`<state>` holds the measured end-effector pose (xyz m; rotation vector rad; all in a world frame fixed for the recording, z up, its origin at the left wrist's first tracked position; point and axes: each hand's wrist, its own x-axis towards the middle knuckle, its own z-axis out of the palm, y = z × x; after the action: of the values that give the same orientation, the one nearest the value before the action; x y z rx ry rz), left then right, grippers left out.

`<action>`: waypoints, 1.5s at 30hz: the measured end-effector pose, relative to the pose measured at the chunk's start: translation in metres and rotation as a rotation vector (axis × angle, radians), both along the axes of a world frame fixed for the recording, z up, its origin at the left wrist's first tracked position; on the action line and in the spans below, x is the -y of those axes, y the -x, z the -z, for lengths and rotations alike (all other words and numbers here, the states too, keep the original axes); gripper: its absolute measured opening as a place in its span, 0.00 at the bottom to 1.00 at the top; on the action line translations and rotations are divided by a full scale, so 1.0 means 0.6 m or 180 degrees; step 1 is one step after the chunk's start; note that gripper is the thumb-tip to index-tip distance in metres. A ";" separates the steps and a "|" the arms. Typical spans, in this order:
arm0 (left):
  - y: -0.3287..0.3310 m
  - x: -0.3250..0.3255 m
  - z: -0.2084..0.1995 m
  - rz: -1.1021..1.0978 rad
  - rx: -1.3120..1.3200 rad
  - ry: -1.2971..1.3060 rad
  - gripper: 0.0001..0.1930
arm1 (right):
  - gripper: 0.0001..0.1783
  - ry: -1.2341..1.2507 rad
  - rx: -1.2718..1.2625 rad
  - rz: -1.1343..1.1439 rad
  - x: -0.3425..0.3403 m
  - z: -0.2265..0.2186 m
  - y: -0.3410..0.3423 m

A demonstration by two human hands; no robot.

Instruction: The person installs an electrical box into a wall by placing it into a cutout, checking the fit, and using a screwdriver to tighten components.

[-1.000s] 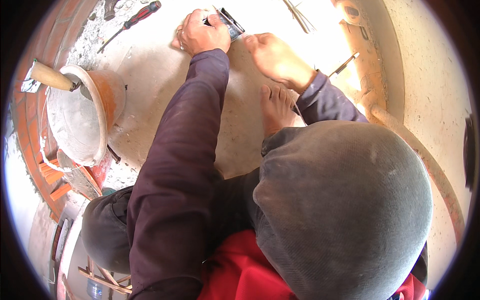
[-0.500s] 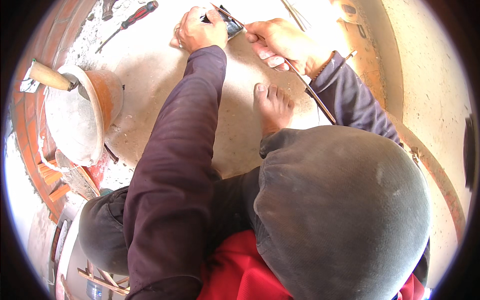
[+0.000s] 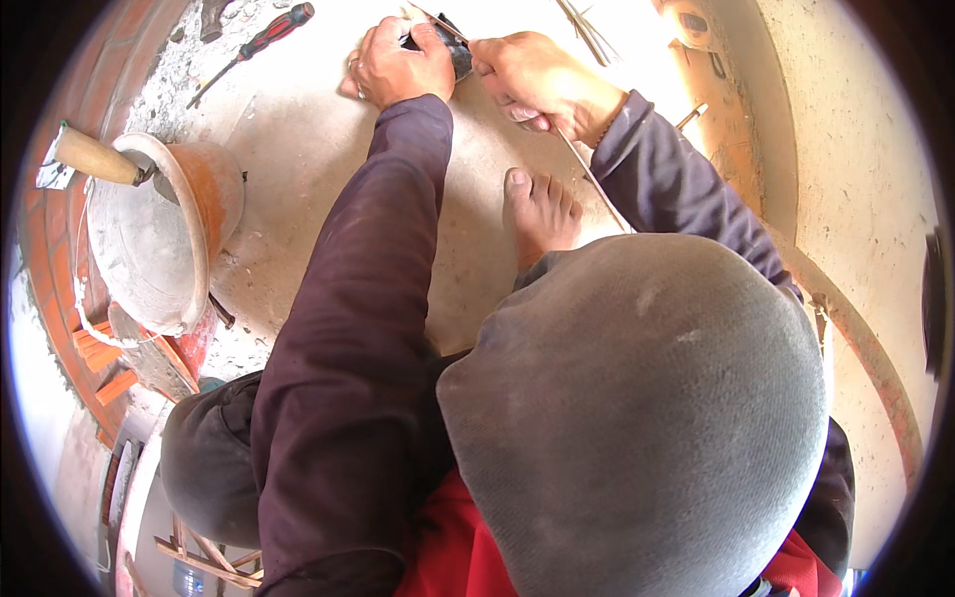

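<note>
At the top of the view, my left hand (image 3: 401, 68) is closed around a small, dark, shiny piece (image 3: 461, 60), pressing it against the pale floor. Its exact kind cannot be made out, since my fingers and glare cover part of it. To the right, my right hand (image 3: 542, 85) grips a long thin rod (image 3: 589, 177). One end of the rod lies across the dark piece, and the other runs back under my palm toward my knee. My bare foot (image 3: 542, 214) rests on the floor below my right hand.
On the left, a bucket (image 3: 201, 224) holds a wooden-handled trowel (image 3: 97, 154). A red-and-black screwdriver (image 3: 269, 38) lies at the upper left. Thin strips (image 3: 587, 30) and what looks like a tape measure (image 3: 691, 25) lie at the upper right. A wall (image 3: 856, 149) rises on the right.
My right hand has slid up and left with the rod, closer to my left hand. My right knee has shifted left. The left hand stays almost in place.
</note>
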<state>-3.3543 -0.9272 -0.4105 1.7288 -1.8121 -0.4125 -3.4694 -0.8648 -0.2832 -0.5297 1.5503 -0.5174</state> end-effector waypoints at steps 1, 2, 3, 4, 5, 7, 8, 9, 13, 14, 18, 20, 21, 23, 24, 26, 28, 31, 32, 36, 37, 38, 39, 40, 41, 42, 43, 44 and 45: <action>-0.003 0.001 0.001 0.0002 -0.0028 0.0037 0.07 | 0.14 0.0036 0.0043 -0.0058 -0.001 -0.010 -0.001; -0.005 -0.001 0.002 0.0003 -0.0054 0.0074 0.07 | 0.15 0.0073 0.0088 -0.0118 -0.001 -0.014 -0.001; -0.009 0.000 0.004 0.0003 -0.0077 0.0111 0.07 | 0.14 0.0088 0.0098 -0.0151 -0.003 -0.005 0.000; -0.005 -0.001 0.002 0.0009 -0.0059 0.0118 0.07 | 0.14 0.0081 0.0064 -0.0169 -0.010 0.005 0.006; -0.004 -0.001 0.001 0.0013 -0.0038 0.0125 0.07 | 0.14 0.0074 0.0032 -0.0188 -0.013 0.013 0.012; 0.000 0.000 -0.001 0.0055 -0.0039 0.0102 0.07 | 0.14 0.0195 0.0064 -0.0148 0.009 0.033 0.012; 0.001 0.000 -0.003 0.0092 -0.0064 0.0070 0.07 | 0.13 0.0263 0.0074 -0.0123 0.015 0.037 0.012; 0.003 -0.001 -0.004 0.0130 -0.0089 0.0040 0.07 | 0.13 0.0387 -0.0122 -0.0201 0.007 0.040 0.013; -0.007 -0.002 -0.008 -0.0008 -0.0108 0.0211 0.06 | 0.14 0.0791 -0.0527 -0.0617 -0.018 0.036 -0.001; -0.005 0.000 -0.007 0.0008 -0.0126 0.0218 0.06 | 0.14 0.0711 -0.0441 -0.0512 -0.013 0.039 0.002; 0.012 -0.004 -0.012 0.0073 -0.0177 0.0034 0.06 | 0.15 0.1688 -0.0749 -0.0916 -0.016 0.091 0.026; 0.002 -0.002 -0.008 0.0040 -0.0149 0.0150 0.06 | 0.14 0.2025 -0.1078 -0.1208 -0.007 0.096 0.017; -0.001 -0.001 -0.006 0.0028 -0.0143 0.0205 0.06 | 0.13 0.2118 -0.1236 -0.1364 -0.006 0.096 0.012; -0.005 0.001 -0.005 0.0022 -0.0150 0.0222 0.06 | 0.08 0.2041 -0.1520 -0.1814 0.004 0.093 0.005; -0.006 0.002 -0.004 0.0021 -0.0154 0.0229 0.06 | 0.07 0.1999 -0.1662 -0.2038 0.010 0.090 0.002; 0.001 -0.001 -0.012 0.0002 -0.0167 0.0053 0.06 | 0.10 0.1870 -0.1997 -0.2467 0.018 0.080 0.005; 0.003 -0.002 -0.011 0.0006 -0.0156 0.0027 0.06 | 0.11 0.1770 -0.2004 -0.2345 0.005 0.068 0.009; -0.002 0.001 -0.004 0.0022 -0.0111 0.0177 0.06 | 0.13 0.2171 -0.2292 -0.1860 -0.025 0.076 0.004; -0.004 0.002 -0.003 0.0013 -0.0097 0.0202 0.06 | 0.16 0.0945 -0.1291 -0.0912 -0.015 0.053 0.002; 0.013 -0.004 -0.015 0.0015 -0.0141 -0.0075 0.05 | 0.21 0.2072 -0.1723 -0.1742 0.001 0.077 0.020; 0.009 -0.001 -0.017 -0.0018 -0.0112 -0.0153 0.05 | 0.22 0.1662 -0.1526 -0.1491 0.000 0.071 0.008; 0.004 0.000 -0.012 -0.0012 -0.0122 -0.0030 0.04 | 0.23 0.1532 -0.1426 -0.1209 -0.011 0.063 0.003; -0.002 -0.001 -0.004 -0.0005 -0.0133 0.0092 0.04 | 0.23 0.1429 -0.1338 -0.1098 -0.016 0.060 -0.002; -0.002 -0.005 -0.003 0.0018 -0.0161 0.0188 0.04 | 0.23 0.1302 -0.1275 -0.0984 -0.024 0.054 -0.004; -0.004 -0.005 -0.002 0.0039 -0.0161 0.0122 0.05 | 0.24 0.1212 -0.1224 -0.0879 -0.023 0.048 -0.004; -0.009 -0.001 0.000 0.0061 -0.0160 0.0054 0.06 | 0.24 0.1261 -0.1290 -0.0997 -0.010 0.043 -0.003; -0.001 0.002 -0.006 0.0106 -0.0206 0.0001 0.07 | 0.24 0.1602 -0.1565 -0.1350 -0.007 0.058 0.008; 0.008 0.000 -0.009 0.0062 -0.0200 -0.0054 0.06 | 0.24 0.1959 -0.1879 -0.1685 -0.003 0.077 0.020; 0.020 -0.003 -0.012 0.0022 -0.0196 -0.0111 0.04 | 0.25 0.2298 -0.2210 -0.1980 -0.003 0.095 0.033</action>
<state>-3.3660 -0.9254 -0.4030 1.7150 -1.7773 -0.4976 -3.4894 -0.8632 -0.3402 -1.8294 1.6817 -0.4080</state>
